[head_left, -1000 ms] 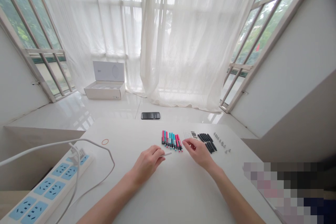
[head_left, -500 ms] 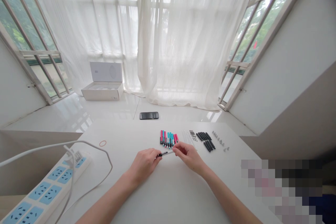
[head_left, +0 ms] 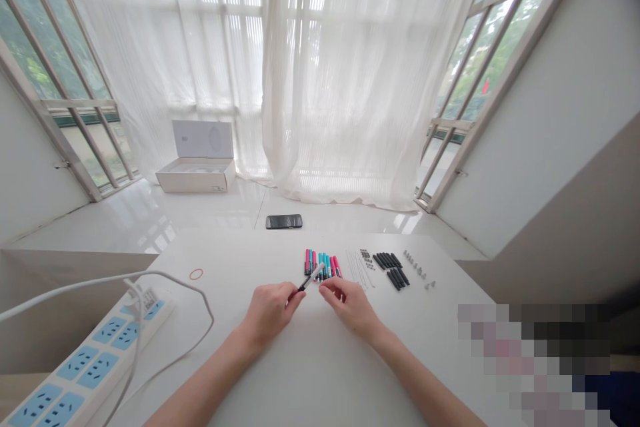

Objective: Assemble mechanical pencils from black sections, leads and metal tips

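My left hand [head_left: 273, 310] is closed on a slim pen part [head_left: 310, 277], white at its far end and black near my fingers, which points up and to the right. My right hand [head_left: 347, 299] rests just right of it with fingers curled; whether anything is in them I cannot make out. Behind both hands lies a row of pink and teal pen barrels [head_left: 323, 264] on the white table [head_left: 320, 360]. Right of those lie thin refills [head_left: 357, 265], small springs [head_left: 369, 257], black grips [head_left: 393, 268] and grey tips [head_left: 417, 271].
A blue and white power strip [head_left: 93, 363] with a white cable [head_left: 165, 280] lies at the table's left edge, near a red rubber band [head_left: 196, 274]. A black phone [head_left: 284, 221] and an open white box [head_left: 197, 163] sit on the floor beyond.
My right hand came left from the coloured barrels to the part in my left hand. The part now shows a black section and tilts upward instead of lying level.
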Motion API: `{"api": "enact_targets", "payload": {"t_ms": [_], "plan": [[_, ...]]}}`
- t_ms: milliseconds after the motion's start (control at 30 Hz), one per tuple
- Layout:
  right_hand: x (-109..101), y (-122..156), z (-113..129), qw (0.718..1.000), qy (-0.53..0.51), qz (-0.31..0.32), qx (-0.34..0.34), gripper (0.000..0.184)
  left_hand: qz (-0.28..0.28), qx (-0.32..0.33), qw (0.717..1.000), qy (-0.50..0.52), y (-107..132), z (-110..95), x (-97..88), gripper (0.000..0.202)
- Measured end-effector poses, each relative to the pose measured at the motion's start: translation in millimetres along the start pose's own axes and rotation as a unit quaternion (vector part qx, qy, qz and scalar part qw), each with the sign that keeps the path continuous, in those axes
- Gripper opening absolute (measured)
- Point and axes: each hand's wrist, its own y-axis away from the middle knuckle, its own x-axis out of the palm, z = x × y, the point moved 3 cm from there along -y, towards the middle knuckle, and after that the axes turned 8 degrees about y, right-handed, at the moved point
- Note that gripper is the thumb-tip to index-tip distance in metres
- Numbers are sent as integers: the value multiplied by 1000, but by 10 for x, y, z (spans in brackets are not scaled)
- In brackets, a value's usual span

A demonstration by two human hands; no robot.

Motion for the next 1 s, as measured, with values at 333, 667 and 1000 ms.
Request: {"api": "enact_targets", "payload": {"t_ms": [333, 667, 1000], "plan": [[-295, -81, -306, 961, 267, -59, 36, 22, 34, -225, 973, -48, -105, 259, -150, 22], [-269, -68, -304, 958, 284, -11, 35, 21, 92, -246, 959, -107, -358, 37, -35, 20], [-290, -69, -314, 959, 278, -14, 47, 10, 122, -167, 977, -55, -306, -86, 45, 14]]}}
